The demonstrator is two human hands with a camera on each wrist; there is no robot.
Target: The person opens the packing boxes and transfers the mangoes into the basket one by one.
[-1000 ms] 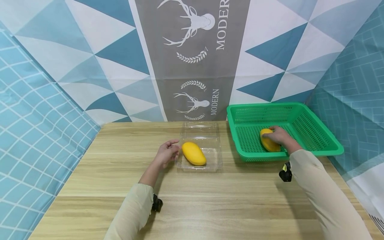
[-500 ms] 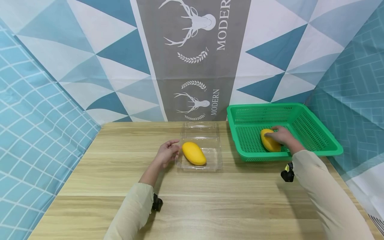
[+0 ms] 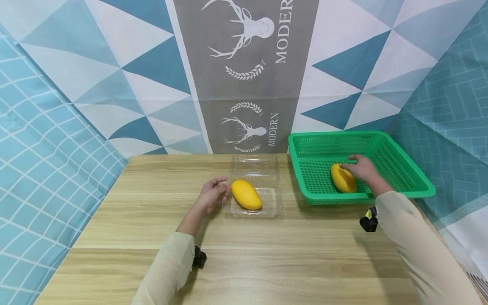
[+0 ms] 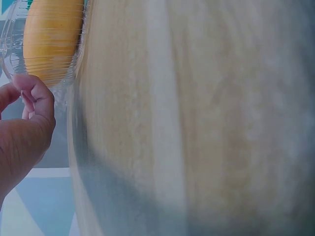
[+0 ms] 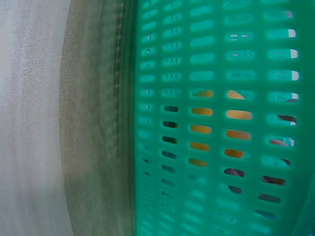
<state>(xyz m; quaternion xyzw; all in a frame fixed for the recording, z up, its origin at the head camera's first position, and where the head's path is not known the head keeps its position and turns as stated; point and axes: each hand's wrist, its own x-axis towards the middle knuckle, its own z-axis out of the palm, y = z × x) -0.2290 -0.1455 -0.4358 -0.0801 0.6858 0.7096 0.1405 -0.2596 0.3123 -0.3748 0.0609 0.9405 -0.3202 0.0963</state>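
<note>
Head view: a strip of tabletop (image 3: 282,250) separates the green basket (image 3: 328,197) from the clear box (image 3: 271,200) left of it, holding a yellow mango (image 3: 245,195). Another mango (image 3: 342,180) lies inside the basket, near its front wall; the right hand (image 3: 363,170) arches over it, thumb and fingers apart.

Left wrist: the left hand's (image 4: 27,130) bent fingers meet the box's edge; pinching or not, I can't tell.

Right wrist: mango shows through the basket's slots.

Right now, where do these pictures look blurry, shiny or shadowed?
Head view: pale glare on the tabletop, shadow beside the right sleeve; left wrist view: tabletop blurred, broad shadow across it; right wrist view: blurred left of the green basket, yellow fruit visible only through its slots.
</note>
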